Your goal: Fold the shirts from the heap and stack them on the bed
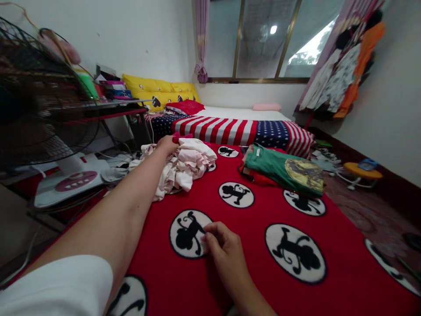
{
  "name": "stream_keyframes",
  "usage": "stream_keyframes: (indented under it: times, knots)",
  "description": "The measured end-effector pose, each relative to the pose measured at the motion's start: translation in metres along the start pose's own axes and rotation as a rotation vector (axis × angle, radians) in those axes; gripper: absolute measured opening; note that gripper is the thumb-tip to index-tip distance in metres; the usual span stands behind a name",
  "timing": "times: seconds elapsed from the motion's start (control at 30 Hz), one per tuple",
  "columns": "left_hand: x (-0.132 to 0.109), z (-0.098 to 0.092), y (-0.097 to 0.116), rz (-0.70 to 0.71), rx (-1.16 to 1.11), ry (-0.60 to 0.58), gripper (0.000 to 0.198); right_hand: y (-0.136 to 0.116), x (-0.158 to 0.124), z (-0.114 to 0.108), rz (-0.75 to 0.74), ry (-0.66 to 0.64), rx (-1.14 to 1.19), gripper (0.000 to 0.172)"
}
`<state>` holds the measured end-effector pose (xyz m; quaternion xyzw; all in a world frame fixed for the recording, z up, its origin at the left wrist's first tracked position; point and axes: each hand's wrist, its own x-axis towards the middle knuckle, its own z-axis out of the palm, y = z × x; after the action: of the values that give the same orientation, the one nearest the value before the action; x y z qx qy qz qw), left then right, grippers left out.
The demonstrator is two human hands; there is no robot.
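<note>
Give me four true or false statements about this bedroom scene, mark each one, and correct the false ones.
The left hand touches a heap of pale pink clothes. True.
The right hand grips a pair of scissors. False: it rests on the red blanket beside a black monkey print, and no scissors show.
An electric fan stands to the left of the bed. True.
The folded green T-shirt lies on the floor. False: it lies on the red blanket.
</note>
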<state>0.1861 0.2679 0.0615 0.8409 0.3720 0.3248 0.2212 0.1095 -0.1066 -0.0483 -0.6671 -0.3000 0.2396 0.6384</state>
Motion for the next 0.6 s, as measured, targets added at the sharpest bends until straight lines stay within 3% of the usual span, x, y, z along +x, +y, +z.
stream_keyframes:
  times: [0.23,0.4,0.5,0.6]
  knots:
    - [-0.044,0.005,-0.004,0.053,-0.252,0.185,0.033,0.000,0.002,-0.001,-0.017,-0.001,-0.023,0.015]
    - [-0.070,-0.021,0.026,0.095,-0.399,0.232,0.023,-0.002,0.002,-0.001,-0.028,-0.004,0.001,0.013]
    - [-0.112,-0.052,0.062,0.315,-0.484,0.225,0.022,-0.005,0.003,-0.002,-0.024,0.014,0.093,0.015]
    - [-0.185,-0.076,0.087,0.656,-0.467,0.087,0.014,-0.008,0.007,-0.010,0.013,0.163,0.344,0.036]
